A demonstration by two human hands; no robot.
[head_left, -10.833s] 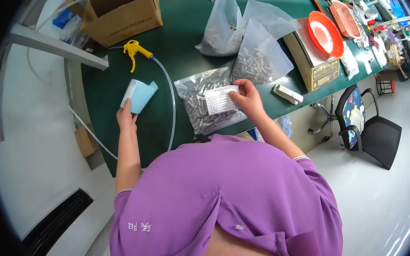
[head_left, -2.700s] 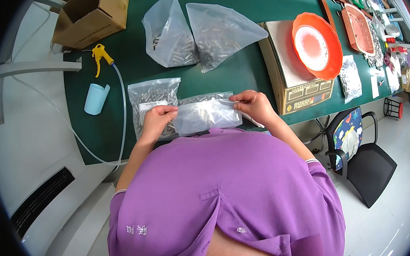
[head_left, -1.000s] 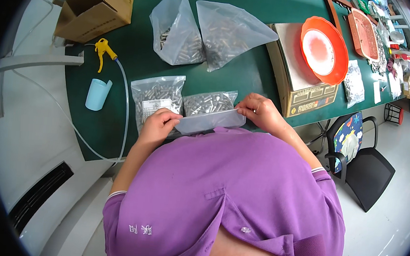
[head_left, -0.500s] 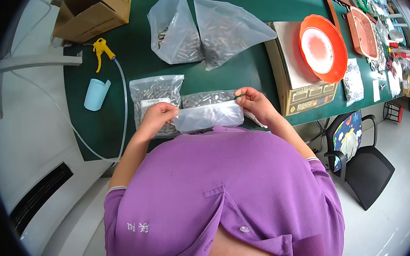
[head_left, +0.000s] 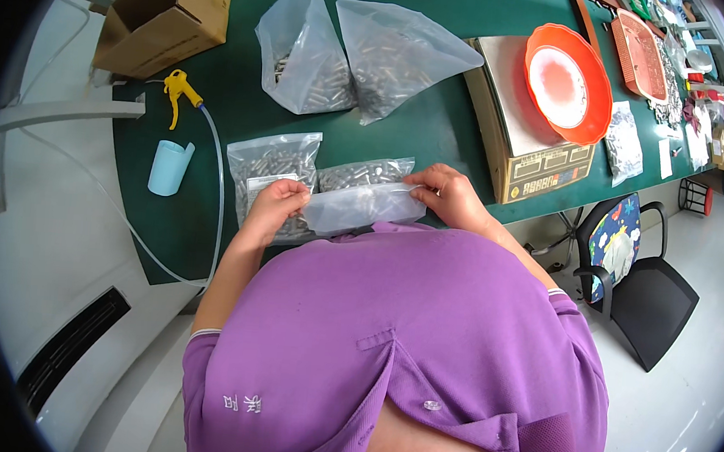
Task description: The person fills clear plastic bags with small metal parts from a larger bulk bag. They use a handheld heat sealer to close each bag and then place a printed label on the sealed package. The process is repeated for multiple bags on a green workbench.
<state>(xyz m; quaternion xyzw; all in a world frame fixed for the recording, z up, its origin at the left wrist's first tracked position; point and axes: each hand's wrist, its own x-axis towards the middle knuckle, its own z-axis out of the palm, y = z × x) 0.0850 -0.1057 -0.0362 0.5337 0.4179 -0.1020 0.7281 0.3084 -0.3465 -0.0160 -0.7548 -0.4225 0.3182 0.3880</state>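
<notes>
A clear plastic bag (head_left: 355, 211) of small grey metal pieces lies at the table's near edge, its unfilled end towards me. My left hand (head_left: 276, 209) pinches that end at its left corner, thumb against fingers. At the right side my right hand (head_left: 452, 197) grips the same bag's edge between thumb and fingers. Just left of it, partly behind my left hand, lies another filled plastic bag (head_left: 272, 156) of metal pieces with a white label (head_left: 267, 183). My purple shirt covers the nearest part of the held bag.
Two larger open plastic bags (head_left: 314, 78) (head_left: 396, 63) of metal pieces stand further back. A cardboard box (head_left: 169, 28), yellow air gun (head_left: 181, 93) with hose and blue curled sheet (head_left: 171, 167) are left. A red-rimmed dish (head_left: 596, 108) sits on a carton (head_left: 545, 172); a chair (head_left: 649, 304) stands right.
My right hand has shifted slightly left along the bag's edge. The bag's free end looks narrower and more folded down. My left hand holds nearly the same place.
</notes>
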